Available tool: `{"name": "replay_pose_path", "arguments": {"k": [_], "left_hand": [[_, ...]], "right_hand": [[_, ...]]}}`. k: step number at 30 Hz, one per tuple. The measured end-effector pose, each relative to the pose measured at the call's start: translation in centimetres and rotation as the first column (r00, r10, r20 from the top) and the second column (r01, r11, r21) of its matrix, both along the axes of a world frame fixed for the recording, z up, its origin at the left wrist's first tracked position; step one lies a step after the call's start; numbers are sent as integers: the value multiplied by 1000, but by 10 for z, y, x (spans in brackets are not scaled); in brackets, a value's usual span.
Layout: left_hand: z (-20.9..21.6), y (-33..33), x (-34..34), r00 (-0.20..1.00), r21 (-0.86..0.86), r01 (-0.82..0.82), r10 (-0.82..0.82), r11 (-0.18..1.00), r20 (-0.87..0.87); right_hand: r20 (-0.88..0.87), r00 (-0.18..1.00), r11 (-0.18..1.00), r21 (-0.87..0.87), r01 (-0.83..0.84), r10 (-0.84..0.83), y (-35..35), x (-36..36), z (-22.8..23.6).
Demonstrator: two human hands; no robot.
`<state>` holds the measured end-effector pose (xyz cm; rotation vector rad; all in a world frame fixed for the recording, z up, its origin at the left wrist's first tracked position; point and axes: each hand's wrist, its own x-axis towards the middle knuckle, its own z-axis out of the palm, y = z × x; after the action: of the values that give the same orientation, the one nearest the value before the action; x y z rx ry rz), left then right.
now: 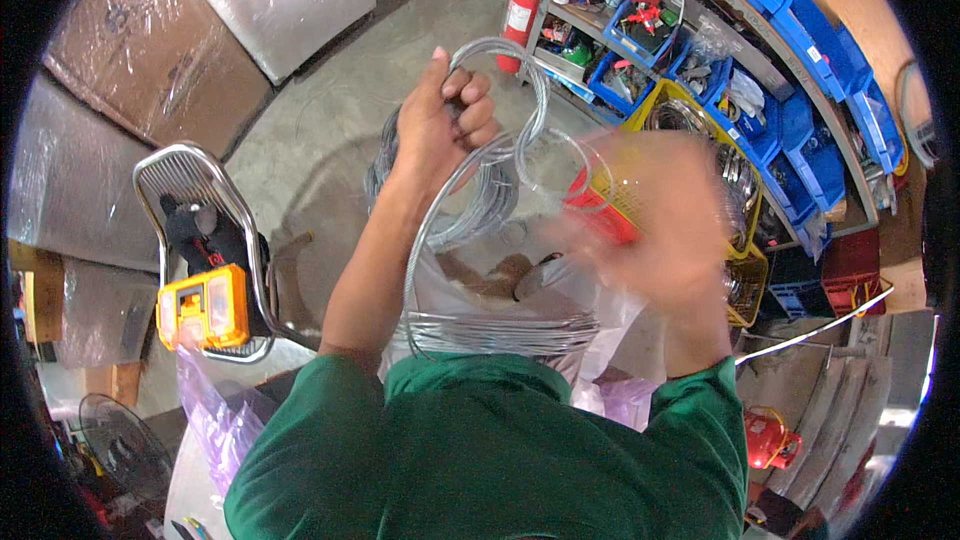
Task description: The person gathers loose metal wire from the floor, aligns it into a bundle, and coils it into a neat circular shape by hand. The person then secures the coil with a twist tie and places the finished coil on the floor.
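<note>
My left hand (445, 115) is raised, its fingers closed on a grey wire rope (541, 100). The rope bends in loops to the right of this hand, and one length curves down past my left forearm toward my body. On the right, my right hand (665, 210) is smeared by motion, so its fingers and anything in them cannot be made out. Past my left hand lies a coiled bundle of similar wire (490, 208). Close to my chest is another wide coil of silvery wire (500, 332), beside whitish plastic sheeting (625, 325).
A red basket (598, 202) stands partly behind my right hand. Shelving with blue bins (785, 140) and yellow crates (745, 285) fills the right. At left are a metal-framed chair (190, 155) bearing a yellow case (203, 308), and wrapped boxes (150, 50). A fire extinguisher (520, 15) stands ahead.
</note>
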<state>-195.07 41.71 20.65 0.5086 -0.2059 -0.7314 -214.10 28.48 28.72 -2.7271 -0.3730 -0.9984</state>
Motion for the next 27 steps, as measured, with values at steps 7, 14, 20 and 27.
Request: {"name": "replay_pose_path", "arguments": {"k": [7,14,20,27], "left_hand": [[-37,-27,15,925,30,-312,310,950,-220],[-98,-6,62,851,-12,-363,327,932,-411],[-130,19,107,806,-213,-444,284,870,-520],[-122,42,114,784,-249,-398,187,883,-592]], "right_hand": [[-10,910,909,-41,-414,414,40,68,-98],[356,896,-31,932,-361,266,80,47,-166],[360,889,-284,917,-281,283,98,-15,-172],[309,908,-429,888,-168,283,80,-104,-153]]}}
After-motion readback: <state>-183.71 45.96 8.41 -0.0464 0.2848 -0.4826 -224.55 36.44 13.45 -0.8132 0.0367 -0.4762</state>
